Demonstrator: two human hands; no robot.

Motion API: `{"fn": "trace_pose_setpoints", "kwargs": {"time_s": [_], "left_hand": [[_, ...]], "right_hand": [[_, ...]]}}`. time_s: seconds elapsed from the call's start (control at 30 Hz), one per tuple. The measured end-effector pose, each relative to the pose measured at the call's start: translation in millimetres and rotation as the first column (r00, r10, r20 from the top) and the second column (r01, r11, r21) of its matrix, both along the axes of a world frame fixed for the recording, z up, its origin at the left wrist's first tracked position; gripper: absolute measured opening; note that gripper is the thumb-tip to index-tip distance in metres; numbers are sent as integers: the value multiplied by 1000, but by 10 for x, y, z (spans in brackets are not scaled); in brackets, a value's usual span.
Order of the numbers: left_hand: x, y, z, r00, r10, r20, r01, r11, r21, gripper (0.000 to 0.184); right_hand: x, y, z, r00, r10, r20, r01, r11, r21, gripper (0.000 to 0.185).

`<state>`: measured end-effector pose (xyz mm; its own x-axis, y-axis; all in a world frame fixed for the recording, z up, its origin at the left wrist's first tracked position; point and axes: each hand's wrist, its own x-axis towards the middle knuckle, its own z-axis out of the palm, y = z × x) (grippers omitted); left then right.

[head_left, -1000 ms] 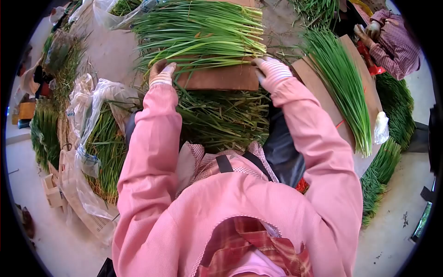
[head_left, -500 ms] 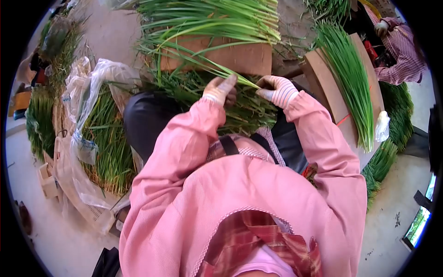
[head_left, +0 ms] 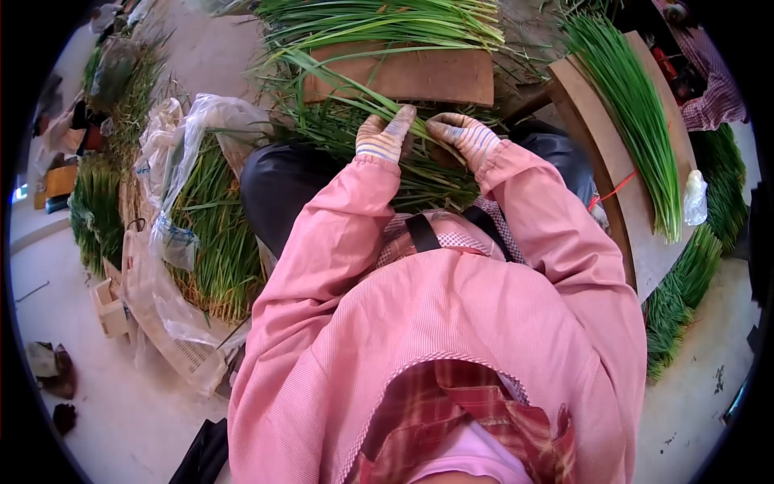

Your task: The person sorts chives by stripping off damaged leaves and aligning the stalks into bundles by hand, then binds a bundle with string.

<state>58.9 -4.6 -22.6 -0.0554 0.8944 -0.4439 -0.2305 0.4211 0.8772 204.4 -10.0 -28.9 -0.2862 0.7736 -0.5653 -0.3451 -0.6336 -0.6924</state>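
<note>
Left hand [head_left: 382, 137] and right hand [head_left: 466, 137], just below the brown board [head_left: 435, 77], pinch green stalks [head_left: 377, 98] slanting down-right, tips by its left end.

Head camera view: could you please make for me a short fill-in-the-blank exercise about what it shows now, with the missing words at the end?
1. The left hand and the right hand wear gloves patterned with ____.
2. The thin leaves between these hands are coloured ____.
3. Both sleeves of the person are coloured ____.
4. The string by the board at the right is coloured ____.

Missing words: stripes; green; pink; red.
</note>
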Motion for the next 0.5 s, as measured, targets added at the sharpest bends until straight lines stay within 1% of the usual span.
{"fn": "trace_pose_setpoints", "kwargs": {"time_s": [0.03,0.1,0.17,0.23,0.27,0.3,0.37,0.4,0.43,0.47,0.5], "left_hand": [[-2,-2,-8,1000,1,-1,-1,1000,1,27],[12,12,-46,997,61,-49,-62,998,-10,26],[15,19,-81,997,66,-50,-66,998,3,25],[37,9,-88,992,46,-114,-46,999,-1,25],[38,12,-152,988,29,-155,-31,999,-9,24],[49,15,-177,988,30,-152,-31,999,-8,24],[69,9,-228,991,84,-99,-89,995,-44,23],[60,14,-201,991,79,-104,-88,993,-85,23],[43,24,-183,992,81,-101,-90,993,-83,23],[14,31,-170,991,105,-89,-109,993,-41,24],[-27,29,-157,989,123,-81,-123,992,-2,24]], "right_hand": [[-14,2,-6,1000,1,-1,-1,1000,1,22],[-39,16,4,999,-45,28,46,999,-17,21],[-60,37,-11,998,-58,38,59,998,-33,19],[-44,53,-114,986,-24,164,16,999,49,18],[-30,84,-210,948,-34,316,-40,974,224,16],[-17,107,-226,947,-34,319,-41,974,225,16],[15,131,-263,911,-49,409,-66,963,263,16],[18,146,-276,881,-49,471,-97,955,281,17],[46,156,-277,880,-48,473,-100,954,283,17],[76,172,-277,787,27,617,-245,931,271,19],[92,161,-263,666,89,740,-377,896,232,20]]}}
